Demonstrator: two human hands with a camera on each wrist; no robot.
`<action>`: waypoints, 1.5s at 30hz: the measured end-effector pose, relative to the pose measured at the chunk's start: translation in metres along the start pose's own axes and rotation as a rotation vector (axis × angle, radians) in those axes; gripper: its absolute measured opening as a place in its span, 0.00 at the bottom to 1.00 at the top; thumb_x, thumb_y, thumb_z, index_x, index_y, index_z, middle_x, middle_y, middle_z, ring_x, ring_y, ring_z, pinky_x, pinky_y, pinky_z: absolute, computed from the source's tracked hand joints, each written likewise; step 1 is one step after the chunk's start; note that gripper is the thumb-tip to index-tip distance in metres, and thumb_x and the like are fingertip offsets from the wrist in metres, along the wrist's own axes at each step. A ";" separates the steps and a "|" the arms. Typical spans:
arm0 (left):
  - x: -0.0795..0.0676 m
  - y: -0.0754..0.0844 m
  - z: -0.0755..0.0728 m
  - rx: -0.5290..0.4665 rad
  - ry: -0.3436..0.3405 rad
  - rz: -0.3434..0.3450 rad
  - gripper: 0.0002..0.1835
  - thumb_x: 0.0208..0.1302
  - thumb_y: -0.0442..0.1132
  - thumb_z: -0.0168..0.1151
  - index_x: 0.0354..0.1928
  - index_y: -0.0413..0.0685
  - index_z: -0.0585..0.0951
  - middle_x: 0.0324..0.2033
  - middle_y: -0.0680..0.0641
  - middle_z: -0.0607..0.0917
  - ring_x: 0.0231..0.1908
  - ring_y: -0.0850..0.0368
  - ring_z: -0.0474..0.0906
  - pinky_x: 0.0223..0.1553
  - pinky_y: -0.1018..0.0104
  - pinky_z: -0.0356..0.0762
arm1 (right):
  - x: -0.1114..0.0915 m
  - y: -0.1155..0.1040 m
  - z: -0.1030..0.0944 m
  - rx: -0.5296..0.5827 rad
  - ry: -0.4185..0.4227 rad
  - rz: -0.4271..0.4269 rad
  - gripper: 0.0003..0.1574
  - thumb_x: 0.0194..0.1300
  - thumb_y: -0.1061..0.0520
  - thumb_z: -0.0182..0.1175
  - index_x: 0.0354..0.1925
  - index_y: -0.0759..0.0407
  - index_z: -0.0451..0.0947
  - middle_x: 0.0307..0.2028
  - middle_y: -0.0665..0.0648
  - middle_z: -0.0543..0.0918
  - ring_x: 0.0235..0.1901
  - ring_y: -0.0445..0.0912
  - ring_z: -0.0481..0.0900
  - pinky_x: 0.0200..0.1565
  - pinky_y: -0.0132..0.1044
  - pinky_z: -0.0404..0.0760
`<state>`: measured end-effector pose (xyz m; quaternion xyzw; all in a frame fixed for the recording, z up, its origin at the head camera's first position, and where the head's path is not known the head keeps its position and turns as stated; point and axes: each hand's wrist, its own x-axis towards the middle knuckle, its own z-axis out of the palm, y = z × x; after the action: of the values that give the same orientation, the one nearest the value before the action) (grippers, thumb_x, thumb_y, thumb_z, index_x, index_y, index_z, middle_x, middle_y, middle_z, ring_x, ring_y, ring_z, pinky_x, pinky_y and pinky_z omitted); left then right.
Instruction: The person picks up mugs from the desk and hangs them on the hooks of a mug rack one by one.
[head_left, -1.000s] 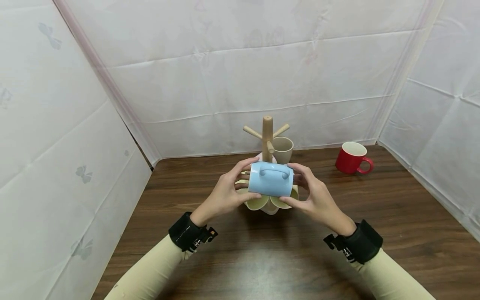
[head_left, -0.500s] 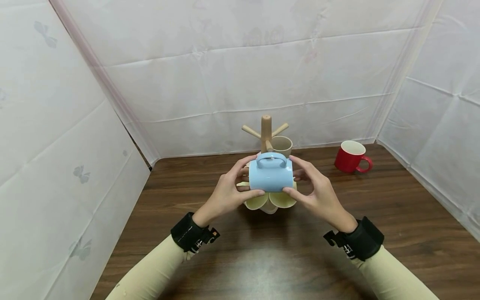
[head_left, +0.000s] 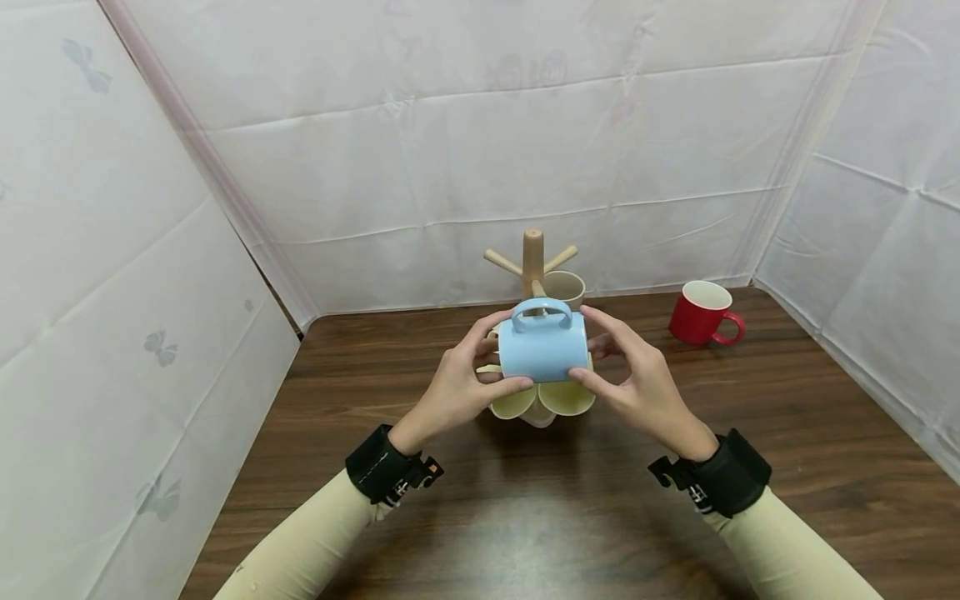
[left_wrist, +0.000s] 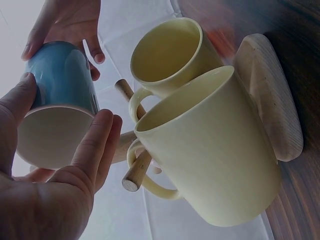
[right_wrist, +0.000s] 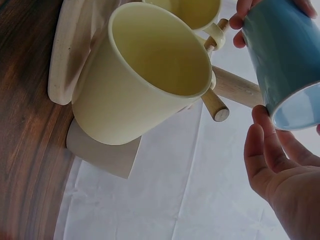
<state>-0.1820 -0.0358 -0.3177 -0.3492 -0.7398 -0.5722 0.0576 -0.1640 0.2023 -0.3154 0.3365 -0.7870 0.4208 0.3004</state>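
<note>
A light blue mug point(head_left: 543, 350) lies sideways between my two hands, its handle point(head_left: 542, 310) pointing up. My left hand point(head_left: 459, 387) grips the mouth end between thumb and fingers; the pale inside point(left_wrist: 52, 135) shows in the left wrist view. At the mug's other end, my right hand point(head_left: 637, 387) holds it by the bottom edge. Right behind the handle is a front peg point(head_left: 537, 288) of the wooden mug tree point(head_left: 533, 250), overlapped by the handle in the head view. Lower on the tree hang two cream mugs, one point(left_wrist: 215, 150) nearer the left wrist camera, another point(right_wrist: 135, 75) nearer the right.
A grey-beige cup point(head_left: 566, 287) shows behind the post. To the right on the dark wooden table point(head_left: 360, 358) stands a red mug point(head_left: 697, 317), upright. White cloth walls point(head_left: 450, 150) enclose the back and sides.
The blue mug has rolled in my hands, so its handle turned from facing me to pointing up, and it rose slightly toward the peg. Both hands have kept their hold.
</note>
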 end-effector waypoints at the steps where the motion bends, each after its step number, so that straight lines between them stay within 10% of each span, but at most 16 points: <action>1: 0.000 0.000 0.000 -0.002 0.002 -0.004 0.40 0.51 0.32 0.69 0.66 0.52 0.61 0.54 0.41 0.73 0.47 0.53 0.76 0.38 0.63 0.79 | 0.000 0.000 0.000 0.000 0.001 0.000 0.45 0.44 0.66 0.71 0.61 0.64 0.66 0.43 0.56 0.79 0.35 0.49 0.77 0.36 0.50 0.79; 45: 0.009 0.000 0.004 0.059 0.000 -0.147 0.38 0.55 0.37 0.67 0.65 0.43 0.59 0.47 0.36 0.80 0.43 0.51 0.79 0.41 0.58 0.79 | 0.017 0.020 -0.002 -0.043 -0.014 -0.015 0.36 0.50 0.63 0.68 0.59 0.60 0.70 0.42 0.57 0.80 0.31 0.46 0.77 0.33 0.48 0.78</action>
<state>-0.1873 -0.0286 -0.3150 -0.2922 -0.7801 -0.5526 0.0257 -0.1894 0.2075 -0.3113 0.3389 -0.7956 0.3989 0.3052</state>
